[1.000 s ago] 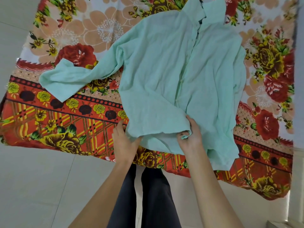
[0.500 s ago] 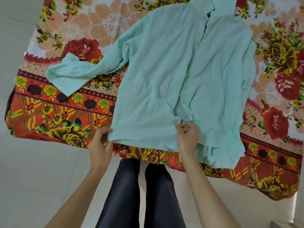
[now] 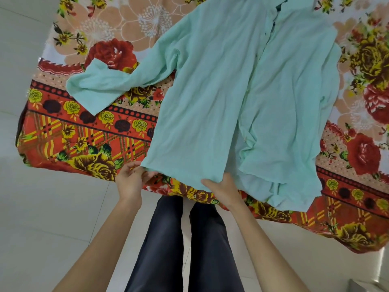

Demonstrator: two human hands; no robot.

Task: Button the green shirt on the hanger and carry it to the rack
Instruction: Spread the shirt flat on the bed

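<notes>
Nearest the camera, two legs in dark trousers (image 3: 185, 245) are seen standing on a pale tiled floor (image 3: 42, 218), with both bare forearms stretched forward above them.

The left hand (image 3: 130, 180) is curled at the near left corner of the green shirt (image 3: 210, 102), and the hem is pinched there between thumb and fingers. The right hand (image 3: 221, 188) is placed at the hem further right, at the bottom of the same front panel. Its back is turned up, its thumb is laid along the hem edge, and its fingers are hidden under the fabric, so it cannot be told whether the cloth is gripped or only touched.

The shirt is spread front up on a flowered cloth (image 3: 84, 140) in red, orange and yellow, with its hem at the near edge of the cloth. The two front panels are parted towards the bottom, and the right panel is rumpled and folded over near its lower end. One sleeve (image 3: 99, 89) is laid out to the left, bent back at the cuff.

Farthest away, the collar (image 3: 294, 9) is cut off by the top of the view, and a small dark shape is seen inside its opening, too little of it to be identified.
</notes>
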